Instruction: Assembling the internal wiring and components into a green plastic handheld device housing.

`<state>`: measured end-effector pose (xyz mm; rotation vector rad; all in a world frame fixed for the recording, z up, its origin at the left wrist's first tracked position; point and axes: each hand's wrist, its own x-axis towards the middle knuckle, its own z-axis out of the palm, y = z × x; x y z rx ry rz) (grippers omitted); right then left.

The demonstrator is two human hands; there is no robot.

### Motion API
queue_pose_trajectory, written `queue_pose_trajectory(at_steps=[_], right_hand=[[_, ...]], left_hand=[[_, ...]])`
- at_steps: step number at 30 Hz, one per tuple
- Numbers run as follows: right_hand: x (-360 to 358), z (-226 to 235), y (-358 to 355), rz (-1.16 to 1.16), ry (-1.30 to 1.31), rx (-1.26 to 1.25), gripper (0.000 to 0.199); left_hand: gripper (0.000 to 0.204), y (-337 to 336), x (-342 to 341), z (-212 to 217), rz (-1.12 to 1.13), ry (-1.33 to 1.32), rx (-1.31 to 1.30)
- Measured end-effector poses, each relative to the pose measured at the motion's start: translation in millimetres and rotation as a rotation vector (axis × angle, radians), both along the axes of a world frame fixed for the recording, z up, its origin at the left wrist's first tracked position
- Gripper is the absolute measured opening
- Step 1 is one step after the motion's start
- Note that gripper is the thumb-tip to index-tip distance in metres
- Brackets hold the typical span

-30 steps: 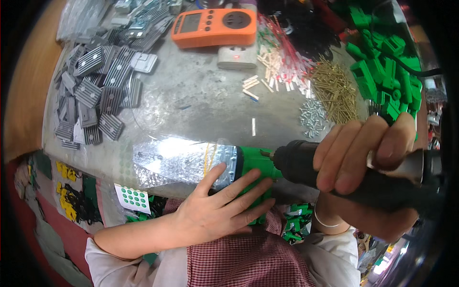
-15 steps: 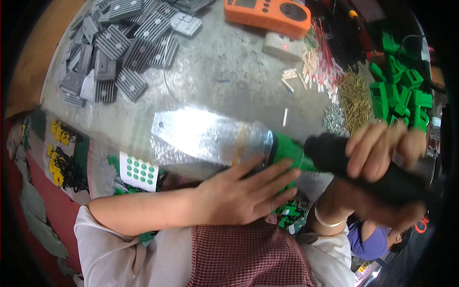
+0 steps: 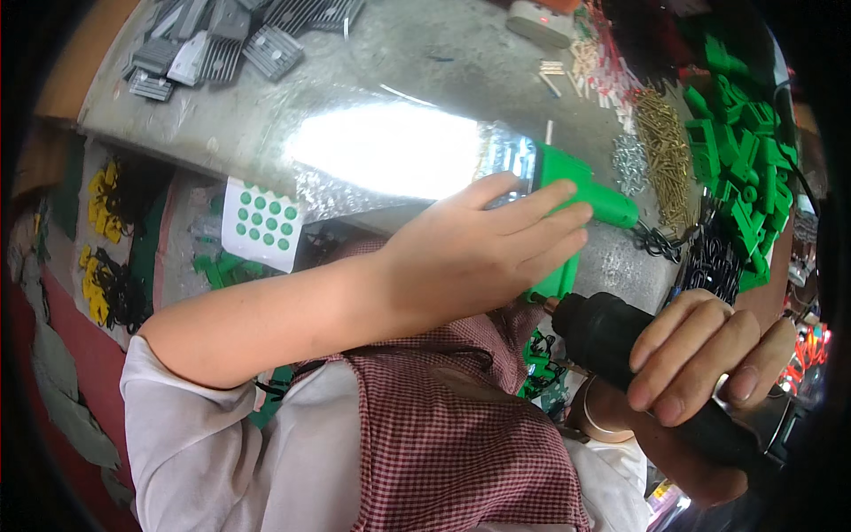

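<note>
My left hand [image 3: 496,230] lies across a green-handled tool [image 3: 612,206] with a broad, shiny flat metal plate [image 3: 381,151], fingers spread over its housing and holding it down. The plate points left and glares white, over some clear plastic wrap. My right hand [image 3: 700,363] is wrapped round a black electric screwdriver [image 3: 612,335], which slants up to the left. Its bit meets or nearly meets the lower end of the green housing, below my left fingers; exact contact is hard to make out. A black cord [image 3: 658,241] leaves the tool's right end.
Grey finned metal blocks [image 3: 275,51] are heaped at the far left. Brass-coloured screws [image 3: 663,151], small silver screws [image 3: 630,164] and green plastic housings [image 3: 740,151] lie right. A sheet of green round stickers [image 3: 260,222] hangs at the near table edge.
The screwdriver has come down from beside the green housing to its lower end. My left hand stays on the tool. The view has shifted, so the table things appear higher.
</note>
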<state>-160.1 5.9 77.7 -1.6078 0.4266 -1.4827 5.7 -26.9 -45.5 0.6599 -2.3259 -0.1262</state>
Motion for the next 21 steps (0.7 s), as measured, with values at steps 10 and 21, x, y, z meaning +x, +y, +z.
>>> queue_pose_trajectory(at_steps=[10,21], right_hand=[[-3.5,-8.6,-16.2,0.239,0.192,0.004,0.057],[-22.2,11.2,19.4,-0.071,-0.087,-0.003,0.058]], left_hand=[[0.035,1.4,6.7,1.5,-0.048,0.04,-0.011],[0.079,2.5,8.3,14.3,-0.111,-0.087,0.154]])
